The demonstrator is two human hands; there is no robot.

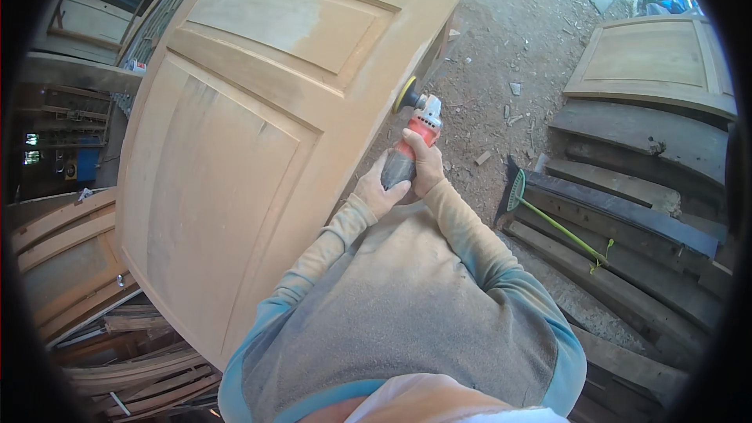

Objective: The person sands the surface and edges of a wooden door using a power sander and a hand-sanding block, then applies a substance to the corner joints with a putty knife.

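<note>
Both my hands are closed round a red and dark grey angle grinder [408,153]. My left hand [377,188] grips the rear of its body from the left, thumb across the top. Further forward, my right hand [427,163] wraps the red part from the right. A round sanding disc [406,95] with a yellowish rim is fitted to the grinder's head and stands at the right edge of a wooden panel door [333,121]. Whether the disc touches that edge I cannot tell. The door's raised panels are pale, with greyish patches.
Right of me, long boards [627,239] are stacked, with a green rake [560,223] lying over them. Another panelled door [648,55] rests at the far right. Wood chips litter the dirt floor [501,55]. More timber [149,372] is piled at the lower left.
</note>
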